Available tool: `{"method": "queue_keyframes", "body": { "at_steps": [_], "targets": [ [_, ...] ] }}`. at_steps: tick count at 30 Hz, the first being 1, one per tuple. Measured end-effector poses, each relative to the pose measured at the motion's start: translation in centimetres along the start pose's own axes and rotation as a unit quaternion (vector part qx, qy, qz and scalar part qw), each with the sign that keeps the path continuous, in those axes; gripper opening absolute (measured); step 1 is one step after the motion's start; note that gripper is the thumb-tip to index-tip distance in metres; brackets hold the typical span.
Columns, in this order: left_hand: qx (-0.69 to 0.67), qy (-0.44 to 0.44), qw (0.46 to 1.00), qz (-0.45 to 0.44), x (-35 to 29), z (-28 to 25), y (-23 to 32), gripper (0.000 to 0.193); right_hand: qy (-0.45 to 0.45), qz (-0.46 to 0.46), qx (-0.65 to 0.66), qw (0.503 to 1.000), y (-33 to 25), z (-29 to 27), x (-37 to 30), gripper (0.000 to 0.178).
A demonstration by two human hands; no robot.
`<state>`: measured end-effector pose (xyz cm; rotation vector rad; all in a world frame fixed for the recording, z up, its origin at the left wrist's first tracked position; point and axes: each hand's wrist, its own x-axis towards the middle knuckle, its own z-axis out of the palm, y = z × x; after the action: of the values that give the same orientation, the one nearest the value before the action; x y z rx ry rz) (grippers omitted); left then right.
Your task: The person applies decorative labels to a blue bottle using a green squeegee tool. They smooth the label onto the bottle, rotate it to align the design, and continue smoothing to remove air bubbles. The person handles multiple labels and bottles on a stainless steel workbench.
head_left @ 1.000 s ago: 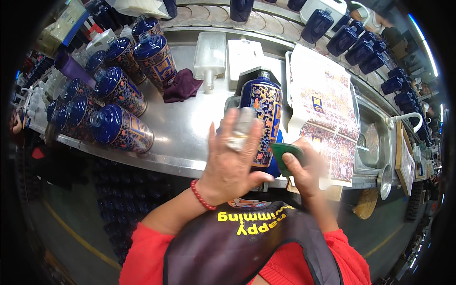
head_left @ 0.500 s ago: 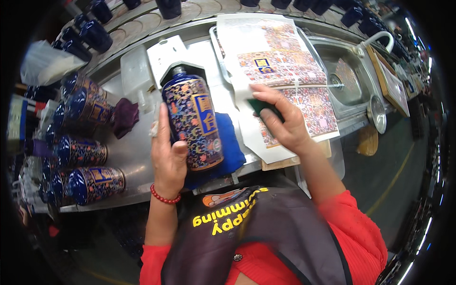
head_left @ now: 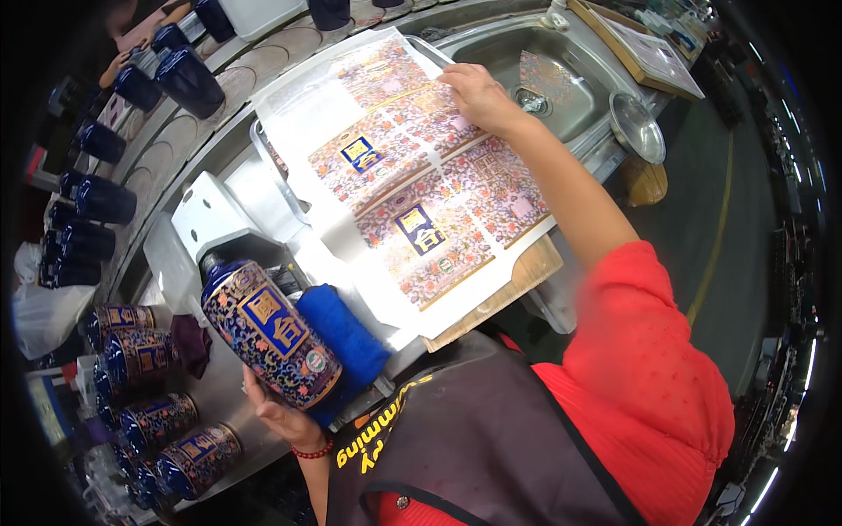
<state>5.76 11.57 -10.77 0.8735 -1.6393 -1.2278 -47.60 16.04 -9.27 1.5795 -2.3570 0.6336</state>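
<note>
1. The decorated blue bottle [head_left: 270, 337] is the thing in hand here: dark blue, covered in a flowery pattern with a gold-edged label panel. It's tilted, neck pointing up-left, at the near edge of the steel counter [head_left: 219, 386].
2. The left hand [head_left: 279, 415] cups the bottle from underneath, fingers wrapped round its lower body. There's a red bead bracelet on that wrist.
3. Just right of the bottle, touching it, lies a rolled blue cloth [head_left: 344, 337].
4. Further right of the bottle, a big sheet of printed labels [head_left: 412, 193] is spread over a white tray, with a wooden board [head_left: 517, 285] under its near edge.
5. The right hand [head_left: 478, 95] rests flat on the far corner of that sheet, fingers together and pressing down.
6. Beyond that hand is a steel sink [head_left: 561, 79].
7. Left of the bottle, finished decorated bottles [head_left: 145, 386] lie in a row, and plain dark blue bottles [head_left: 105, 197] stand further back.
</note>
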Motion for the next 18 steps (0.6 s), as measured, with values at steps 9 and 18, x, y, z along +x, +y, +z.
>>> {"method": "queue_keyframes", "body": {
  "at_steps": [9, 18],
  "targets": [
    [0.003, 0.008, 1.0, -0.028, -0.1, -0.1, 0.3, 0.091, -0.086, 0.002, -0.071, 0.994, 0.8, 3.9, 8.8, 0.048],
    [0.058, 0.031, 0.997, -0.031, -0.1, -0.2, 0.6, 0.088, -0.161, 0.081, -0.164, 0.97, 0.7, 7.2, 18.2, 0.059]
  ]
}}
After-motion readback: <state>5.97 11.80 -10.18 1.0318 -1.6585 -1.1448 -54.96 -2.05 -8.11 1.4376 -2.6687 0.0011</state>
